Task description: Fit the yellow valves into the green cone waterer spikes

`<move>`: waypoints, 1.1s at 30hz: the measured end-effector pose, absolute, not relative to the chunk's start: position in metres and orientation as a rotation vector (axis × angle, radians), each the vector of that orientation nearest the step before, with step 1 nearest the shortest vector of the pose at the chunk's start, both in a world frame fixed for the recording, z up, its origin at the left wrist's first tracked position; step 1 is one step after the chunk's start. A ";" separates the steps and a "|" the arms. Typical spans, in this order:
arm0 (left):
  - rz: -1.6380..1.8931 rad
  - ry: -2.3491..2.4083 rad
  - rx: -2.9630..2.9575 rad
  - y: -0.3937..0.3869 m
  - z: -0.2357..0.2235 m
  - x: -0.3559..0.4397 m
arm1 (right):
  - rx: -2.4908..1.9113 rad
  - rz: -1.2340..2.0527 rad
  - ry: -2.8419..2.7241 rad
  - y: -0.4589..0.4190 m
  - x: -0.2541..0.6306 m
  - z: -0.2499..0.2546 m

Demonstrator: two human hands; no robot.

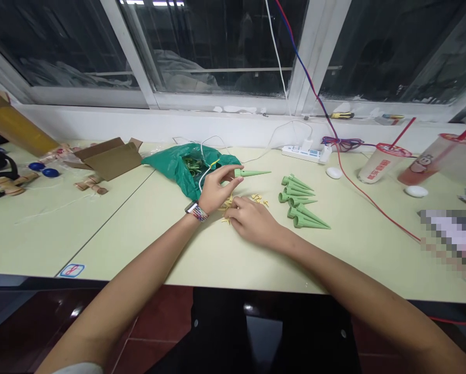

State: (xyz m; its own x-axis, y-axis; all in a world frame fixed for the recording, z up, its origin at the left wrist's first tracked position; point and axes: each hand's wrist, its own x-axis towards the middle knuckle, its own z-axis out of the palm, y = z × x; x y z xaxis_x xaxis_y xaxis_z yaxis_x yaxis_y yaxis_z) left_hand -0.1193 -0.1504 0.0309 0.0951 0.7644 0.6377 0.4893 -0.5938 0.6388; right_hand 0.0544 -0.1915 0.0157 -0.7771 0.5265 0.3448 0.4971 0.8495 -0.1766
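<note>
Between thumb and fingertips, my left hand (216, 190) grips a green plastic cone spike (256, 173), its narrow tip pointing right. Just below it, my right hand (253, 220) rests low on the table with fingers drawn together among small yellow plastic pieces (259, 199). Whether a piece is pinched in those fingers is hidden. Several matching green cone spikes (309, 215) lie in a loose row to the right, wide hollow ends facing left. Behind my left hand sits an open green plastic bag (166, 162) with green items inside.
On the left are a cardboard box (114, 158), wooden kendamas (91, 184) and blue balls (50, 172). A power strip (301, 153) and a red cable (363, 192) run along the right. Two drink cups (381, 163) stand at the right back, below the window.
</note>
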 end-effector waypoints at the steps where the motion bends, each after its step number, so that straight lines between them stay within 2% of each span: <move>1: 1.499 1.246 2.113 -0.150 0.030 -0.120 | -0.778 0.115 -2.642 -0.191 0.055 0.016; 11: 1.475 1.232 2.109 -0.152 0.029 -0.119 | -0.727 0.076 -2.679 -0.195 0.058 0.015; 17: 1.450 1.225 2.130 -0.153 0.029 -0.118 | -0.668 0.600 -2.444 -0.191 0.081 0.030; 19: 1.440 1.226 2.147 -0.153 0.028 -0.118 | -0.610 0.674 -2.341 -0.185 0.095 0.035; 26: 1.355 1.191 2.261 -0.161 0.026 -0.110 | -0.706 0.426 -2.039 -0.165 0.147 0.040; 33: 1.354 1.088 2.343 -0.173 0.023 -0.093 | -0.802 0.401 -1.990 -0.166 0.151 0.035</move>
